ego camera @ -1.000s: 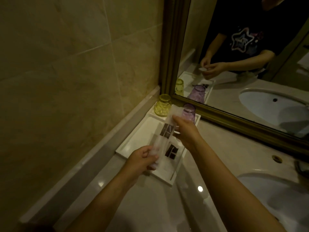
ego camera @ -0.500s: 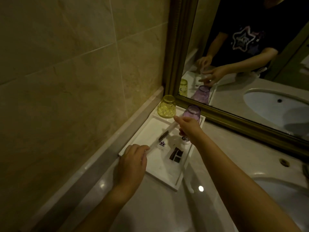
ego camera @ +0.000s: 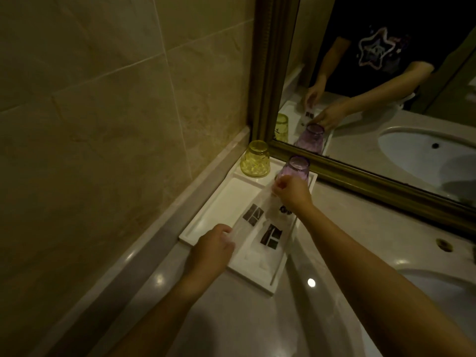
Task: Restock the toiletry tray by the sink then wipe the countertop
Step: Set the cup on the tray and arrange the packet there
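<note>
Both busy: left hand (ego camera: 215, 247) pinches the near end of a clear toiletry packet (ego camera: 253, 215), right hand (ego camera: 289, 193) pinches its far end, over the white tray (ego camera: 206, 222) on the table (ego camera: 360, 228). Yellow glass (ego camera: 255, 158) and purple glass (ego camera: 296, 167) stand upside down at the tray's far end.

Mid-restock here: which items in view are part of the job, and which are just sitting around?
In the job: white tray, packet being laid, packet already down, left hand, right hand, countertop.
Just there: yellow glass, purple glass, mirror, sink.
</note>
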### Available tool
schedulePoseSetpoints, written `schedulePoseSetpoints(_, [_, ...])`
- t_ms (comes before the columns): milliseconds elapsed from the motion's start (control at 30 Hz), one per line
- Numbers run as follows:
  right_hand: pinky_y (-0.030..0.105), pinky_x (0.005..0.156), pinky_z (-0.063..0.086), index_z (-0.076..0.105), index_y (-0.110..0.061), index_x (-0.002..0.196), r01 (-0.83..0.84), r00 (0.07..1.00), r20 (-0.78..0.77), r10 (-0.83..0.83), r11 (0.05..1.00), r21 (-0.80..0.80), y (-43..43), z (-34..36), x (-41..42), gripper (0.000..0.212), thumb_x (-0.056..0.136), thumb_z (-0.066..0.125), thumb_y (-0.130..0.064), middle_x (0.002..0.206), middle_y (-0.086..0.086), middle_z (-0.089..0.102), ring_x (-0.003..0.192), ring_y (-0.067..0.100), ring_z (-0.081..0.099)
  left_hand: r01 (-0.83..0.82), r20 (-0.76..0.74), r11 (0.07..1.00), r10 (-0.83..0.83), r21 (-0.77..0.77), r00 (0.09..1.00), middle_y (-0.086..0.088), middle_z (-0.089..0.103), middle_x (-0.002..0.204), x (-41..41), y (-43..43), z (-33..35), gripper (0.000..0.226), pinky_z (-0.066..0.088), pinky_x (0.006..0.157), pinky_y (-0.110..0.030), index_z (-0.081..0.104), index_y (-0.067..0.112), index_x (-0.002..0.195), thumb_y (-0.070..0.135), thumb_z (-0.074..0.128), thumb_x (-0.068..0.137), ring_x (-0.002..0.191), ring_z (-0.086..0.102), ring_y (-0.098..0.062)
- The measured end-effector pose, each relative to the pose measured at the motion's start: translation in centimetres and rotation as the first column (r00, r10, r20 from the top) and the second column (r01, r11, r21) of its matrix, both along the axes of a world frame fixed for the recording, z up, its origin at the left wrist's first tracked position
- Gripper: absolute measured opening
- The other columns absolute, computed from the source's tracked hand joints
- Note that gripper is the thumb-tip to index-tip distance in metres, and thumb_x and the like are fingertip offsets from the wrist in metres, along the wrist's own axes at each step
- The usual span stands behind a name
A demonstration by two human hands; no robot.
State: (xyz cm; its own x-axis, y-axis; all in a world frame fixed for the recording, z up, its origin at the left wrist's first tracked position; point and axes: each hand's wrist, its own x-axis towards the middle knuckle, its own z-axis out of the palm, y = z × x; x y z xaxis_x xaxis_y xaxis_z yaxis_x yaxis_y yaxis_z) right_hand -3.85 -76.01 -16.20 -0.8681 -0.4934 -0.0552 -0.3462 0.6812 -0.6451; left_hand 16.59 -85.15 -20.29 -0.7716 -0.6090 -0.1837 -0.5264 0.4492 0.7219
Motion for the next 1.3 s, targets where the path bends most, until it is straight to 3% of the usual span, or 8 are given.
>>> schedulePoseSetpoints(133, [0.039, 0.075, 0.053, 0.068, -0.005, 0.098, -0.011, 0.989, -0.143, 0.026, 0.995, 0.103, -0.9, -1.6, 0.3, 0.019, 0.089, 0.052, -0.008, 0.1, 0.017, 0.067, 0.088, 0.031, 0.061, 0.045, 0.053, 0.977, -0.034, -0.207, 0.998, -0.003, 0.064, 0.107, -0.6, 0.8, -0.2, 0.028, 0.047, 0.074, -0.026, 0.053, 0.023, 0.118, 0.024, 0.052, 0.089, 0.087, 0.056, -0.014])
schedulePoseSetpoints(267, [0.038, 0.077, 0.052, 0.066, -0.004, 0.097, -0.004, 0.961, -0.272, 0.053, 0.984, 0.177, -1.4, -2.6, 0.8, 0.019, 0.087, 0.05, -0.007, 0.101, 0.017, 0.064, 0.09, 0.032, 0.059, 0.091, 0.086, 0.947, -0.067, -0.309, 0.994, -0.001, 0.06, 0.111, -1.0, 1.0, -0.5, 0.03, 0.047, 0.084, -0.028, 0.055, 0.024, 0.117, 0.023, 0.056, 0.088, 0.1, 0.053, -0.017])
schedulePoseSetpoints(500, [0.039, 0.077, 0.05, 0.06, -0.002, 0.103, -0.036, 0.904, -0.403, 0.139, 0.967, 0.251, -1.8, -3.9, 1.2, 0.019, 0.086, 0.053, -0.006, 0.108, 0.018, 0.057, 0.093, 0.031, 0.055, 0.039, 0.225, 0.997, -0.022, -0.068, 0.974, -0.005, 0.065, 0.112, -1.8, 0.6, -0.2, 0.035, 0.05, 0.089, -0.038, 0.052, 0.025, 0.121, 0.028, 0.056, 0.086, 0.102, 0.058, -0.025])
schedulePoseSetpoints(733, [0.039, 0.076, 0.049, 0.053, -0.003, 0.115, -0.02, 0.926, -0.361, 0.108, 0.971, 0.24, -1.3, -4.0, 1.5, 0.03, 0.085, 0.053, -0.006, 0.119, 0.018, 0.051, 0.098, 0.033, 0.055, 0.137, 0.253, 0.923, -0.044, -0.36, 0.966, -0.003, 0.057, 0.119, -1.7, 1.1, 0.1, 0.034, 0.035, 0.092, -0.035, 0.05, 0.023, 0.12, 0.03, 0.055, 0.087, 0.109, 0.049, -0.023])
schedulePoseSetpoints(900, [0.042, 0.085, 0.049, 0.054, -0.006, 0.12, -0.06, 0.936, -0.335, 0.107, 0.987, 0.147, 0.0, -3.1, 2.0, 0.031, 0.089, 0.048, -0.008, 0.118, 0.016, 0.055, 0.103, 0.031, 0.054, 0.196, 0.227, 0.918, -0.121, -0.344, 0.966, -0.003, 0.056, 0.119, -1.2, 0.8, 0.1, 0.035, 0.035, 0.092, -0.035, 0.046, 0.025, 0.122, 0.026, 0.055, 0.088, 0.109, 0.048, -0.023])
schedulePoseSetpoints(1067, [0.035, 0.089, 0.046, 0.057, -0.009, 0.116, -0.018, 0.954, -0.3, 0.02, 1.0, 0.009, 2.1, -2.0, 3.7, 0.027, 0.091, 0.049, -0.014, 0.119, 0.014, 0.058, 0.106, 0.026, 0.053, 0.211, 0.161, 0.897, -0.159, -0.388, 0.974, -0.002, 0.052, 0.123, -0.2, 0.7, -0.4, 0.037, 0.037, 0.091, -0.035, 0.045, 0.027, 0.125, 0.024, 0.052, 0.089, 0.11, 0.046, -0.023])
schedulePoseSetpoints(1167, [0.038, 0.09, 0.047, 0.056, -0.011, 0.117, 0.037, 0.966, -0.258, -0.014, 0.996, 0.086, 4.5, -1.6, 4.7, 0.028, 0.092, 0.05, -0.021, 0.118, 0.013, 0.06, 0.107, 0.026, 0.052, 0.221, 0.132, 0.887, -0.183, -0.405, 0.974, -0.002, 0.052, 0.124, -0.4, 0.8, 0.2, 0.034, 0.034, 0.09, -0.034, 0.046, 0.026, 0.124, 0.021, 0.046, 0.091, 0.111, 0.044, -0.022])
schedulePoseSetpoints(1300, [0.043, 0.096, 0.037, 0.042, -0.017, 0.133, 0.11, 0.978, -0.197, -0.067, 0.97, 0.216, 8.0, -0.7, 6.2, 0.051, 0.09, 0.048, -0.043, 0.133, 0.011, 0.052, 0.122, 0.03, 0.04, 0.312, 0.144, 0.833, -0.277, -0.457, 0.95, -0.003, 0.049, 0.132, -1.8, 1.8, 2.0, 0.038, 0.03, 0.092, -0.035, 0.041, 0.025, 0.131, 0.02, 0.04, 0.093, 0.117, 0.04, -0.024])
